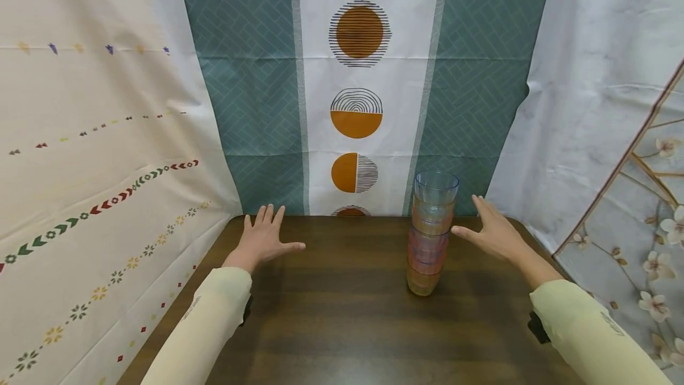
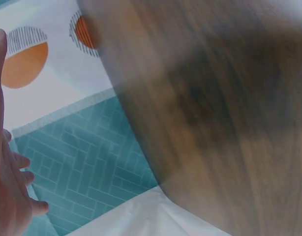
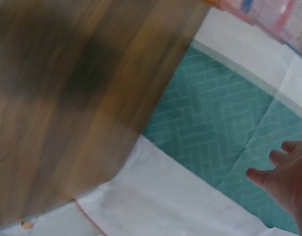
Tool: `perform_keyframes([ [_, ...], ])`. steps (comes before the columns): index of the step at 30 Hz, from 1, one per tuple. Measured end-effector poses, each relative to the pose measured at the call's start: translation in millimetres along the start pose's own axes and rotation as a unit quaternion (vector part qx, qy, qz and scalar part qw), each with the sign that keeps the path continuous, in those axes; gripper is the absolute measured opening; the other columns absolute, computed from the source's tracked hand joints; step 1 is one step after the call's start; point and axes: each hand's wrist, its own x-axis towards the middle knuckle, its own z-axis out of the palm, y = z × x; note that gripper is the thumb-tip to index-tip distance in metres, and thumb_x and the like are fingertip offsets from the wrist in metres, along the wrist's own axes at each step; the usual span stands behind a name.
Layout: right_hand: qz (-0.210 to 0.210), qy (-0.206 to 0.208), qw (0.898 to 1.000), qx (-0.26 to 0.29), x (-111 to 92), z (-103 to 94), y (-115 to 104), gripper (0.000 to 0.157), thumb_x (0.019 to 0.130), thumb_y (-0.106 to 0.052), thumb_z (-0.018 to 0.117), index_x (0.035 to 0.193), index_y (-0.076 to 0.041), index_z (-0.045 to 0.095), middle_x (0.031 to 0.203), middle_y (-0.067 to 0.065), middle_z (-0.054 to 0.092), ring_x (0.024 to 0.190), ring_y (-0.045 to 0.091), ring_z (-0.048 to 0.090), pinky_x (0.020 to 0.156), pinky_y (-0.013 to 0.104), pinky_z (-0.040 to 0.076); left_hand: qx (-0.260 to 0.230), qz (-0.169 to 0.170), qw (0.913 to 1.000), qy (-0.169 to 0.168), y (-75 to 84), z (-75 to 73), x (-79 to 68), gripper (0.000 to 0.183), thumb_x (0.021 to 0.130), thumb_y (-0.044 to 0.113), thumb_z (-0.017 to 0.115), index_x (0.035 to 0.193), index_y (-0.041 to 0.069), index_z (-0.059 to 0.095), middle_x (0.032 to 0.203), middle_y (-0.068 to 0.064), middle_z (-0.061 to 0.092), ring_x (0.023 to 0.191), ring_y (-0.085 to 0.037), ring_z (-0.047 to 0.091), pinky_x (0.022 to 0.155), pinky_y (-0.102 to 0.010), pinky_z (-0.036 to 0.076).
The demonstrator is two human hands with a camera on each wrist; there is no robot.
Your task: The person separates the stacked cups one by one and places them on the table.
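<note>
A tall stack of nested see-through cups (image 1: 429, 242) stands on the brown wooden table (image 1: 331, 314), right of the middle in the head view. The top cup is clear with a blue rim; those below look orange, pink and yellowish. Just right of the stack is my right hand (image 1: 498, 235), fingers extended and thumb pointing at the cups; whether the thumb touches them I cannot tell. Part of the stack (image 3: 276, 17) shows at the upper right of the right wrist view. My left hand (image 1: 262, 242) hovers at the far left of the table, fingers spread, holding nothing.
A hanging cloth (image 1: 256, 106) with teal bands and orange circles closes off the table's far edge. Patterned cream cloth (image 1: 107, 195) hangs at the left, and white cloth with a floral part (image 1: 588, 106) at the right.
</note>
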Motion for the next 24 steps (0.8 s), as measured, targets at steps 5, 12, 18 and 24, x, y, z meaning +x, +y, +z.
perform_keyframes([
  [5, -0.004, -0.008, 0.999, 0.035, 4.8, -2.1, -13.7, 0.105, 0.094, -0.061, 0.056, 0.158, -0.004, -0.005, 0.161, 0.029, -0.004, 0.144, 0.054, 0.005, 0.107, 0.073, 0.013, -0.001, 0.007, 1.0, -0.003, 9.5, -6.5, 5.8, 0.124, 0.075, 0.087, 0.052, 0.159, 0.005, 0.012, 0.162, -0.026, 0.008, 0.148, -0.045, 0.006, 0.112, -0.07, 0.002],
  [12, -0.002, -0.008, 0.998, 0.068, 10.9, -0.2, -25.7, 0.103, 0.095, -0.06, 0.055, 0.158, -0.003, -0.004, 0.16, 0.03, 0.002, 0.143, 0.055, 0.01, 0.108, 0.072, 0.016, -0.013, 0.011, 0.9999, -0.003, 21.1, -12.8, 10.9, 0.123, 0.075, 0.086, 0.052, 0.16, 0.008, 0.011, 0.163, -0.024, 0.007, 0.149, -0.043, 0.004, 0.113, -0.068, 0.001],
  [18, 0.013, -0.01, 0.995, 0.099, 14.6, 3.1, -33.5, 0.102, 0.094, -0.062, 0.054, 0.159, -0.006, -0.001, 0.16, 0.03, 0.009, 0.141, 0.056, 0.016, 0.107, 0.072, 0.021, -0.019, 0.023, 0.9995, -0.002, 36.7, -19.3, 14.9, 0.12, 0.076, 0.085, 0.053, 0.16, 0.009, 0.01, 0.163, -0.022, 0.007, 0.149, -0.041, 0.004, 0.114, -0.066, 0.003],
  [24, 0.011, -0.001, 0.99, 0.139, 15.9, 4.1, -38.1, 0.097, 0.095, -0.058, 0.057, 0.159, -0.005, 0.007, 0.157, 0.031, 0.021, 0.141, 0.052, 0.024, 0.106, 0.069, 0.027, -0.026, 0.038, 0.9989, 0.007, 53.0, -23.6, 21.7, 0.119, 0.077, 0.084, 0.053, 0.16, 0.01, 0.011, 0.164, -0.02, 0.009, 0.15, -0.039, 0.005, 0.115, -0.064, 0.004],
])
